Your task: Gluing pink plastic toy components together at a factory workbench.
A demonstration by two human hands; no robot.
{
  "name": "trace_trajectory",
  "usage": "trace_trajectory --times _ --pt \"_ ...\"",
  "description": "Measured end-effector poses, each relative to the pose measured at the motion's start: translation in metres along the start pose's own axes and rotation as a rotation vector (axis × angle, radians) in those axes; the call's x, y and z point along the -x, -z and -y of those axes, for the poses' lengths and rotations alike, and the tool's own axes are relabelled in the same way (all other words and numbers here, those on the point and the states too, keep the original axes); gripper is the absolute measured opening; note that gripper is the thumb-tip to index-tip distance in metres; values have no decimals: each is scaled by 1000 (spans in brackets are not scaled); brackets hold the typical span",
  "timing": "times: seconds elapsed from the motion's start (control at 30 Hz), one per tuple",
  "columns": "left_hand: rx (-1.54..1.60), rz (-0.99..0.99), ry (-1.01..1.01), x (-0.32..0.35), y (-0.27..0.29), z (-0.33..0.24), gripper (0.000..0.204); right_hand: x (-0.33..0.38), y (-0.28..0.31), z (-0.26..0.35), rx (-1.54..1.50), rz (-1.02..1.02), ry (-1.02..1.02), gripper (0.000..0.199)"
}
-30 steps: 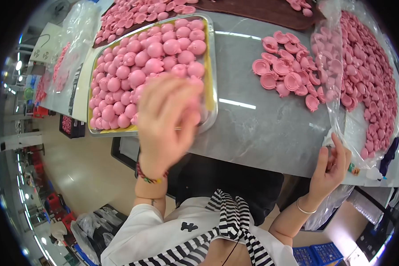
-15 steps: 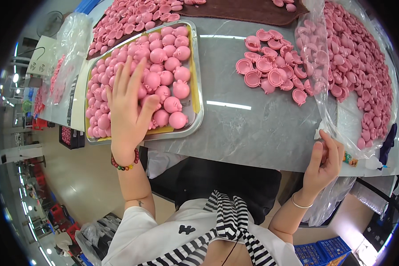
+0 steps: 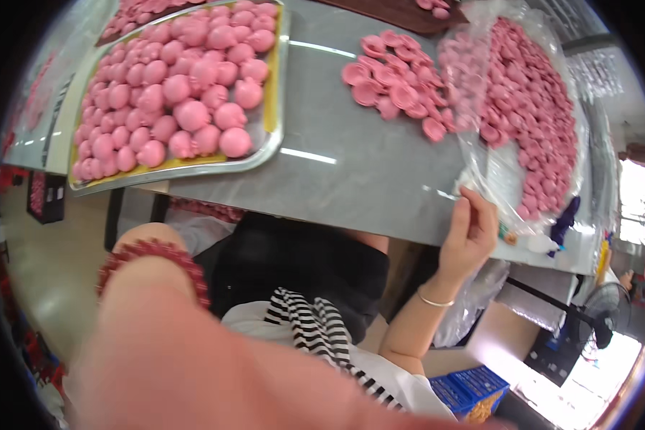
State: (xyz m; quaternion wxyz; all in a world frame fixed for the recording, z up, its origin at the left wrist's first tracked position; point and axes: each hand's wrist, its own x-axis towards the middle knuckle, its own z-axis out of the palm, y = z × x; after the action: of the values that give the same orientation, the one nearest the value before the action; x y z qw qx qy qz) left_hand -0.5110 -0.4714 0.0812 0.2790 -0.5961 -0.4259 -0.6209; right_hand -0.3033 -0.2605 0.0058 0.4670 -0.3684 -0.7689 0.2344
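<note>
Shows plain pink on the balls (image 3: 177, 89) at ten o'clock, silver on the tray (image 3: 282, 86), yellow on its lining (image 3: 270, 104). Shows pink also on shells (image 3: 403, 95) at one o'clock. Has black-and-white stripes on the fabric (image 3: 301, 313) at six o'clock.

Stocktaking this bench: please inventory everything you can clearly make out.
Table: one, grey, centre
Metal tray: one, silver, table's left
Balls: many, pink, in the tray
Half shells: many, pink, mid-table
Clear bag: one, transparent, table's right
Shell pieces: many, pink, in the bag
Cloth: one, brown, far edge
Crate: one, black, far left
Bin: at least one, blue, lower right
Bracelet: one, red, lower left
Bangle: one, silver, lower right
Left hand: one, blurred, near camera
Right hand: one, bare, by the bag
</note>
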Motion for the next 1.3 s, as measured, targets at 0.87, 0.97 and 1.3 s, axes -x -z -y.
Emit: trace_trajectory --times 0.87,0.97,1.3 --pt "-765 1580 1781 537 361 130 100 139 -112 93 687 288 528 52" --pt "-734 1787 1631 566 354 148 104 142 -126 89 860 289 573 61" --pt "-1013 2069 1261 693 378 108 70 161 -154 87 857 288 596 56"
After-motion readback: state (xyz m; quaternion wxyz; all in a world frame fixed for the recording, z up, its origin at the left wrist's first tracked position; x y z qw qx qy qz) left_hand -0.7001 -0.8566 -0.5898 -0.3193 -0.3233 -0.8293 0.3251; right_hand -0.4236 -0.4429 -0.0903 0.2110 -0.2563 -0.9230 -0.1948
